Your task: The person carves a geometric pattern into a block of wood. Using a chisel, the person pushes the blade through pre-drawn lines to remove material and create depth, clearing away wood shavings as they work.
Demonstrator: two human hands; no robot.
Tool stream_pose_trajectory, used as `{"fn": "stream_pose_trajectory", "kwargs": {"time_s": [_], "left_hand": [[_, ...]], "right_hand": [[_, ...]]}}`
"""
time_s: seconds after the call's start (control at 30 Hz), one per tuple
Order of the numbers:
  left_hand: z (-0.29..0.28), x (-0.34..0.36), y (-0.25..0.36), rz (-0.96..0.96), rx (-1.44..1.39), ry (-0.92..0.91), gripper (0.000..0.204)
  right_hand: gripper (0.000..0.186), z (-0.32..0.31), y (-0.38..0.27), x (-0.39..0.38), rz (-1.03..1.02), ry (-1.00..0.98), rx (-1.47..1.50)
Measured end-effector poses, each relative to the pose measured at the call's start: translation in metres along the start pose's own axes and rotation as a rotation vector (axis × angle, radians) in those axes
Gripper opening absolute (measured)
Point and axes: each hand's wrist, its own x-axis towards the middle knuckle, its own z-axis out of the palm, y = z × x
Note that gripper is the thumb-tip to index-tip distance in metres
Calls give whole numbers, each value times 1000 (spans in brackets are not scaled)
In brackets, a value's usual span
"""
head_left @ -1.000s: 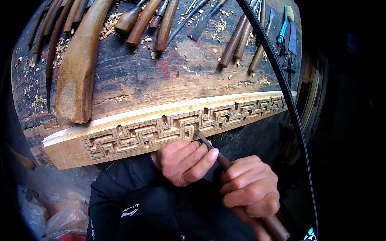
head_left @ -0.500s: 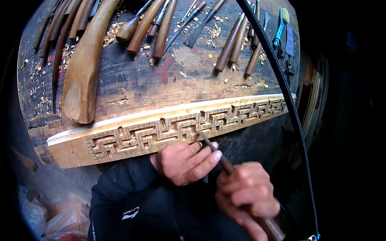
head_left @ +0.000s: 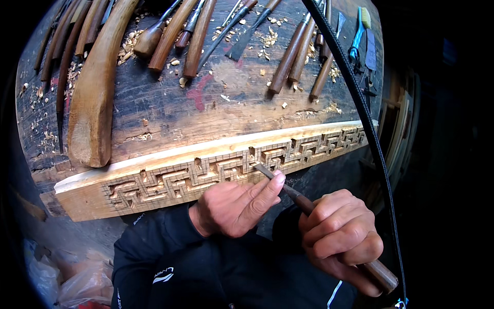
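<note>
A long pale wooden board (head_left: 85, 205) lies along the bench's near edge, its face cut with a recessed, angular fret pattern over pencilled grid lines. In my closed right hand (head_left: 340, 233) is the dark wooden handle of a chisel (head_left: 297, 198), whose butt sticks out below the fist. The blade slants up to the left, its tip at a recess near the middle of the board. My left hand (head_left: 234, 207) rests against the board's near side, its fingers closed about the blade just behind the tip; the thumb is hidden.
On the worn bench (head_left: 170, 113), a large wooden mallet (head_left: 92, 121) lies at left. Several wood-handled chisels (head_left: 194, 44) lie along the far side among shavings. A blue-handled brush (head_left: 357, 38) lies at far right. A black cord (head_left: 355, 85) crosses the right side.
My right hand has moved right and slightly up with the chisel handle, so the tool lies at a flatter slant. The view has shifted slightly; the bench items appear farther left.
</note>
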Motion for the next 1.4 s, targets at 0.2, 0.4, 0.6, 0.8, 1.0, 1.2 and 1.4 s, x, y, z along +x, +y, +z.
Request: {"fn": "stream_pose_trajectory", "kwargs": {"time_s": [0.2, 0.4, 0.6, 0.8, 1.0, 1.2, 1.4], "left_hand": [[1, -5, 0, -20, -24, -5, 64], [2, -5, -1, -13, -48, 21, 60], [1, -7, -3, 12, -12, 20, 54], [-2, -6, -1, 3, -9, -2, 46], [-1, -2, -4, 68, 12, -24, 46], [-1, -4, -3, 94, 11, -58, 45], [2, -10, -5, 94, 1, 31, 46]], "right_hand": [[71, 2, 2, 1, 46, 2, 1], [50, 2, -4, 7, 99, -52, -52], [32, 7, 1, -3, 80, -68, -26], [22, 10, 9, -14, 0, -47, -37], [28, 13, -3, -19, -48, 54, -150], [58, 12, 3, -14, -106, 81, -92], [74, 13, 2, -10, -32, 37, -78]]}}
